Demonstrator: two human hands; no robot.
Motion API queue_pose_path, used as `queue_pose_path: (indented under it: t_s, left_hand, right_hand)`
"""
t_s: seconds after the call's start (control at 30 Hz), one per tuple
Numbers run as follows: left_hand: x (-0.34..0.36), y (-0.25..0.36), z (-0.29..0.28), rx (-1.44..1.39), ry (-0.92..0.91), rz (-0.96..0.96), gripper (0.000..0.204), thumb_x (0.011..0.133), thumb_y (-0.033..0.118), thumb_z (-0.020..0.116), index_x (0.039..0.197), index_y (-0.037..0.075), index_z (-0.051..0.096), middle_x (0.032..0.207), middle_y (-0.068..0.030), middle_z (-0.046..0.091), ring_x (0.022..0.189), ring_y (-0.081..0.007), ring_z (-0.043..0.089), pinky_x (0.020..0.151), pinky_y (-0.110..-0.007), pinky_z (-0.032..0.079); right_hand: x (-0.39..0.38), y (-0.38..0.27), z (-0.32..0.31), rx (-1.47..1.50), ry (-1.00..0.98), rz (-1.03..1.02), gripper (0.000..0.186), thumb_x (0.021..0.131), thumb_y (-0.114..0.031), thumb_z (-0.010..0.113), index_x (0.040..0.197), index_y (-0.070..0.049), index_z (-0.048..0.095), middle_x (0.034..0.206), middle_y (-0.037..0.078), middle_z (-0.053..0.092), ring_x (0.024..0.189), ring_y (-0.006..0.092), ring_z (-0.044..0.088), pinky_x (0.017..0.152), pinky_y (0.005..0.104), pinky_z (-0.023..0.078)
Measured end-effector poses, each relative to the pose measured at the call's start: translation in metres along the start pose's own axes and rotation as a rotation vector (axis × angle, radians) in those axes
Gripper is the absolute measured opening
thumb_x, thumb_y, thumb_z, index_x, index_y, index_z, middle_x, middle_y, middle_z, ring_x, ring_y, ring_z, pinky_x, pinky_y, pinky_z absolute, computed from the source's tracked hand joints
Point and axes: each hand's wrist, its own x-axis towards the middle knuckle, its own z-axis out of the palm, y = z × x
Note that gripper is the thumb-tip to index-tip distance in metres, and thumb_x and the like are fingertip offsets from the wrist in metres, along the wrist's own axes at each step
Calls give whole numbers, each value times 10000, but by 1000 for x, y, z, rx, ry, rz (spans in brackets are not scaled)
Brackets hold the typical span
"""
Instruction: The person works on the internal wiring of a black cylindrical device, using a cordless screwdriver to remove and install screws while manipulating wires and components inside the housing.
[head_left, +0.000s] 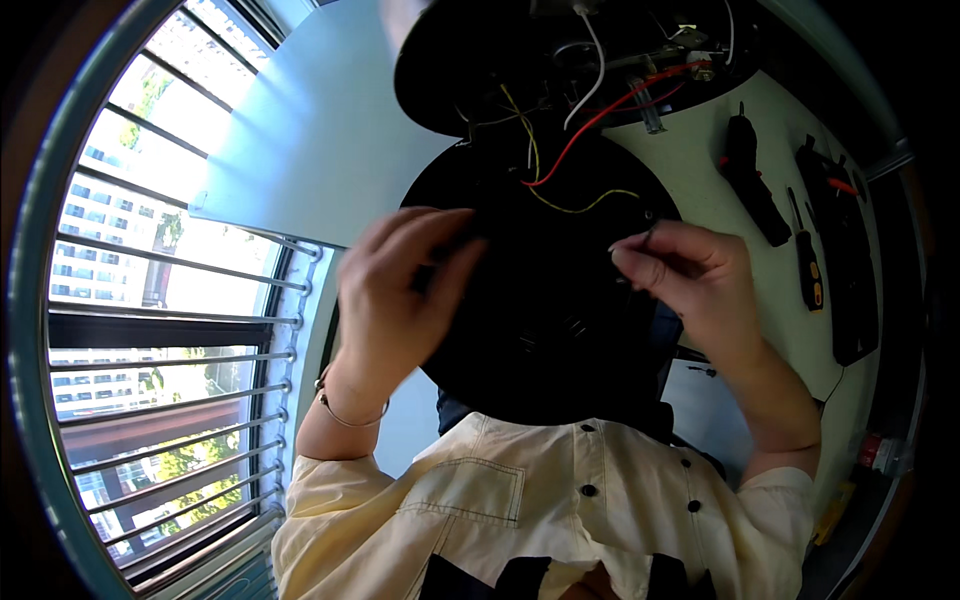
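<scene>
A black round appliance lies opened in two parts. Its lower part, a wide black disc-shaped shell [540, 330], is close in front of my body. The upper part, a black rounded shell [450, 80], stands tilted at the far side with its inside showing. A red wire [590, 125] and a yellow-green wire [575, 208] run between them. My left hand [400, 290], slightly blurred, is over the disc's left edge, thumb and fingers apart. At the right edge my right hand [695, 275] is closed in a pinch; what it holds is too small and dark to name.
On the pale table [690, 170] at the right lie a black power screwdriver [750, 180], a screwdriver with a black and orange handle [808, 265] and a long black case [850, 290]. A barred window [170, 300] fills the left side, beside a pale panel [300, 140].
</scene>
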Motion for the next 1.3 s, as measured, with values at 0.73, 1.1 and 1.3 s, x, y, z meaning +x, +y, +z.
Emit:
queue_pose_path:
  t_s: [0.73, 1.1, 1.3]
  left_hand:
    - [13, -27, -1, 275, -90, 2, 97, 780, 96, 575, 802, 42, 653, 752, -118, 623, 699, -307, 593, 622, -377, 473]
    - [29, -41, 16, 434, -249, -17, 136, 776, 38, 551, 848, 36, 666, 825, -129, 639, 746, -311, 610, 692, -378, 493]
    - [34, -43, 19, 483, -269, -8, 155, 757, 18, 554, 852, 38, 674, 838, -123, 645, 753, -301, 615, 697, -369, 498]
  right_hand:
    - [20, 26, -25, -1100, 437, -458, 315, 814, -202, 615, 1048, 7, 584, 964, 142, 596, 882, 271, 572, 800, 349, 455]
    - [50, 63, -43, -551, 112, 62, 195, 853, -178, 572, 850, 15, 599, 616, 50, 517, 589, 115, 430, 563, 261, 371]
    - [51, 62, -44, -569, 88, 63, 189, 860, -171, 564, 844, 17, 581, 602, 29, 486, 585, 108, 414, 567, 259, 366]
